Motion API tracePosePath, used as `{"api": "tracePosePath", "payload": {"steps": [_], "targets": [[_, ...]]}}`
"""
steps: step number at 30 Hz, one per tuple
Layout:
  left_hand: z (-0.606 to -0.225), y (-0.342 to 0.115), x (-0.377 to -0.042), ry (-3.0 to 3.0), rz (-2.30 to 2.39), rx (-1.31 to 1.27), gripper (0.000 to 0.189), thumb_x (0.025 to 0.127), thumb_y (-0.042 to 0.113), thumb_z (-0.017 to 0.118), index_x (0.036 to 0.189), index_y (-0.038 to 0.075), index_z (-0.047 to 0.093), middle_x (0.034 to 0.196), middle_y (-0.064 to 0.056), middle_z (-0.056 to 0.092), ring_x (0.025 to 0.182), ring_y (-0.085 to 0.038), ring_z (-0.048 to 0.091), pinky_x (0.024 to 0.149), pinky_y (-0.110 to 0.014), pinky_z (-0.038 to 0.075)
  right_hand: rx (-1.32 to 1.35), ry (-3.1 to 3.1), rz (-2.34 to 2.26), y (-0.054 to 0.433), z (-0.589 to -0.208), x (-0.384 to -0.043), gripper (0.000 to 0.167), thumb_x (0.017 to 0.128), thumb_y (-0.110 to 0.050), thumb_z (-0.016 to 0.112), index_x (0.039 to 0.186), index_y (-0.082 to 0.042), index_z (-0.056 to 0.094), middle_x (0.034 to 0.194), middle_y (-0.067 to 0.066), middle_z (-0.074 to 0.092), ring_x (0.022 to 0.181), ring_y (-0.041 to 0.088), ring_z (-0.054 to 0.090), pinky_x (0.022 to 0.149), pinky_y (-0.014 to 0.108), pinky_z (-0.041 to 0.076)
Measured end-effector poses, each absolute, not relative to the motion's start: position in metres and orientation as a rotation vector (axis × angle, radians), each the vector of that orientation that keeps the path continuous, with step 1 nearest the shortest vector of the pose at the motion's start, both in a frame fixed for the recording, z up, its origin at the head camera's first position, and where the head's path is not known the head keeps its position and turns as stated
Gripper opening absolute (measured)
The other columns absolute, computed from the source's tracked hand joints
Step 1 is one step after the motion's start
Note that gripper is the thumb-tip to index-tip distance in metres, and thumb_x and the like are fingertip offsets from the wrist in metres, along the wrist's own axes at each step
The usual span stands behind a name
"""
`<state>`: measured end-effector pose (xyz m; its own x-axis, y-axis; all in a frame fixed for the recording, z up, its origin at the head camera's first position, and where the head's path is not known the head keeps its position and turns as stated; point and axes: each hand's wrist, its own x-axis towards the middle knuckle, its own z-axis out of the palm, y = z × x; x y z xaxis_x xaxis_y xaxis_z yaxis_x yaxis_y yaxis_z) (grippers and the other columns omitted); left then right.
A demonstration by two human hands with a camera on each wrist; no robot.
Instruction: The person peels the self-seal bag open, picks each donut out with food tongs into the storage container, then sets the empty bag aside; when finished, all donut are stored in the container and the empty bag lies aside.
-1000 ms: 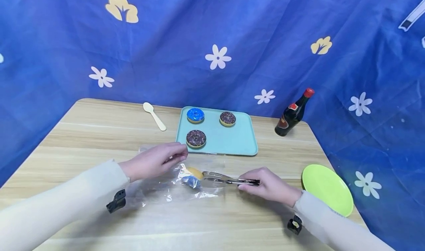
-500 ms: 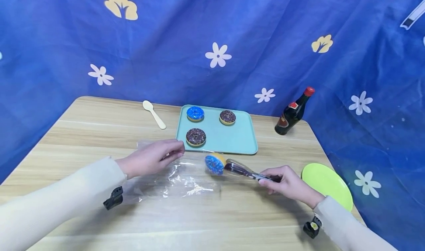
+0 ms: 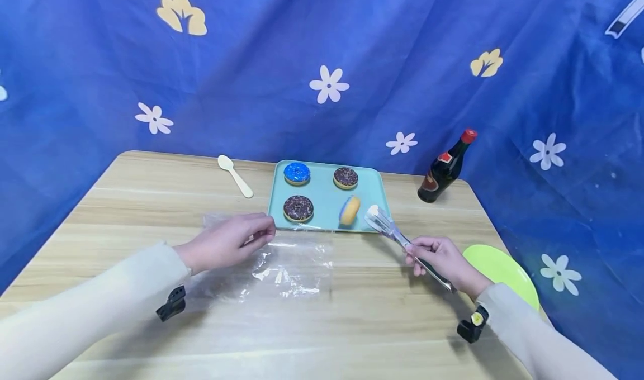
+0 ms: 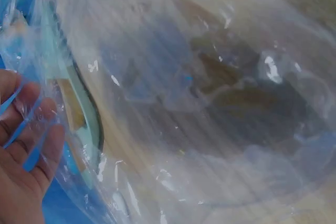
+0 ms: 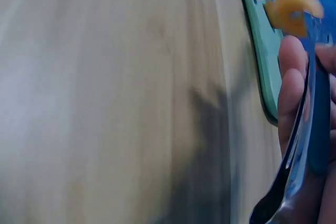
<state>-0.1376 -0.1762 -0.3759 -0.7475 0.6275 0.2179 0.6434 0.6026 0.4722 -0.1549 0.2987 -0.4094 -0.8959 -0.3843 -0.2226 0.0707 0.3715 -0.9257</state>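
Note:
My right hand (image 3: 439,260) grips metal tongs (image 3: 386,225), whose tips stand at the right part of the tray's front edge. Just left of the tips, in the head view, a blue-iced donut (image 3: 349,210) stands tilted on its side over the light teal tray (image 3: 327,226); a small gap shows between them. My left hand (image 3: 231,240) holds the edge of a clear plastic bag (image 3: 282,265) in front of the tray. In the left wrist view the bag's film (image 4: 157,129) spreads beside the fingers (image 4: 50,145).
A blue donut (image 3: 297,173) and two chocolate ones, at the back (image 3: 345,177) and front left (image 3: 298,208), lie on the tray. A cream spoon (image 3: 235,176) is left of it. A dark bottle (image 3: 443,170) and green plate (image 3: 503,274) stand right.
The blue donut has come out of the plastic bag in the tongs and moved up and right to the tray. The tongs have parted from it. My left hand stays almost still.

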Motion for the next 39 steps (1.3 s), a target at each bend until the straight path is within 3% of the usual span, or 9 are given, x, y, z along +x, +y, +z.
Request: {"api": "tracePosePath", "payload": {"steps": [9, 16, 19, 25, 28, 31, 35, 39], "targets": [[-0.377, -0.177, -0.134, -2.827, -0.79, -1.101, 0.009, 0.101, 0.009, 0.066, 0.099, 0.018, 0.066, 0.092, 0.006, 0.067, 0.079, 0.002, 0.055, 0.073, -0.025, 0.055, -0.238, 2.198, -1.542, 0.288, -0.414, -0.168, 0.037, 0.106, -0.013, 0.059, 0.119, 0.021, 0.062, 0.082, -0.003, 0.075, 0.062, 0.005, 0.066, 0.059, 0.02, 0.053], [-0.379, -0.177, -0.135, -2.836, -0.798, -1.08, 0.009, 0.102, 0.011, 0.066, 0.098, 0.019, 0.065, 0.088, 0.011, 0.063, 0.074, 0.001, 0.051, 0.068, -0.023, 0.051, -0.191, 2.278, -1.455, 0.273, -0.411, -0.177, 0.041, 0.105, -0.023, 0.064, 0.127, 0.012, 0.065, 0.096, 0.007, 0.078, 0.068, 0.007, 0.069, 0.065, 0.023, 0.059], [-0.379, -0.177, -0.135, -2.834, -0.811, -1.084, 0.009, 0.101, 0.011, 0.066, 0.097, 0.019, 0.065, 0.088, 0.012, 0.063, 0.073, 0.002, 0.051, 0.067, -0.022, 0.051, -0.246, 2.383, -1.398, 0.262, -0.406, -0.185, 0.039, 0.104, -0.026, 0.066, 0.123, 0.008, 0.069, 0.094, 0.013, 0.076, 0.068, 0.008, 0.068, 0.063, 0.025, 0.058], [-0.382, -0.175, -0.137, -2.829, -0.828, -1.098, 0.008, 0.101, 0.011, 0.066, 0.098, 0.019, 0.065, 0.088, 0.011, 0.063, 0.073, 0.002, 0.051, 0.066, -0.021, 0.05, -0.444, 2.691, -1.21, 0.232, -0.391, -0.209, 0.029, 0.101, -0.029, 0.07, 0.109, -0.001, 0.072, 0.085, 0.023, 0.072, 0.067, 0.025, 0.069, 0.052, 0.024, 0.048], [-0.383, -0.175, -0.136, -2.827, -0.836, -1.106, 0.008, 0.101, 0.011, 0.066, 0.098, 0.018, 0.066, 0.088, 0.009, 0.065, 0.073, 0.003, 0.051, 0.065, -0.02, 0.051, -0.513, 2.834, -1.037, 0.215, -0.382, -0.227, 0.029, 0.1, -0.03, 0.072, 0.11, -0.003, 0.071, 0.086, 0.018, 0.072, 0.07, 0.027, 0.069, 0.057, 0.025, 0.048], [-0.384, -0.176, -0.136, -2.826, -0.846, -1.112, 0.008, 0.101, 0.011, 0.066, 0.098, 0.018, 0.066, 0.089, 0.007, 0.066, 0.073, 0.003, 0.052, 0.065, -0.02, 0.052, -0.563, 2.919, -0.845, 0.2, -0.375, -0.247, 0.034, 0.099, -0.032, 0.073, 0.112, -0.001, 0.071, 0.085, 0.011, 0.067, 0.068, 0.019, 0.058, 0.063, 0.027, 0.044], [-0.385, -0.175, -0.135, -2.825, -0.85, -1.109, 0.008, 0.101, 0.011, 0.066, 0.098, 0.018, 0.066, 0.089, 0.007, 0.066, 0.074, 0.003, 0.053, 0.067, -0.021, 0.052, -0.559, 2.914, -0.702, 0.186, -0.366, -0.268, 0.041, 0.1, -0.037, 0.069, 0.116, 0.001, 0.069, 0.078, 0.003, 0.049, 0.061, 0.014, 0.038, 0.062, 0.031, 0.037], [-0.385, -0.174, -0.134, -2.83, -0.862, -1.105, 0.008, 0.101, 0.011, 0.066, 0.098, 0.019, 0.066, 0.089, 0.006, 0.067, 0.074, 0.002, 0.052, 0.068, -0.021, 0.053, -0.558, 2.899, -0.639, 0.174, -0.36, -0.281, 0.041, 0.101, -0.038, 0.069, 0.118, 0.0, 0.07, 0.071, -0.001, 0.041, 0.054, 0.012, 0.032, 0.059, 0.031, 0.035]]}}
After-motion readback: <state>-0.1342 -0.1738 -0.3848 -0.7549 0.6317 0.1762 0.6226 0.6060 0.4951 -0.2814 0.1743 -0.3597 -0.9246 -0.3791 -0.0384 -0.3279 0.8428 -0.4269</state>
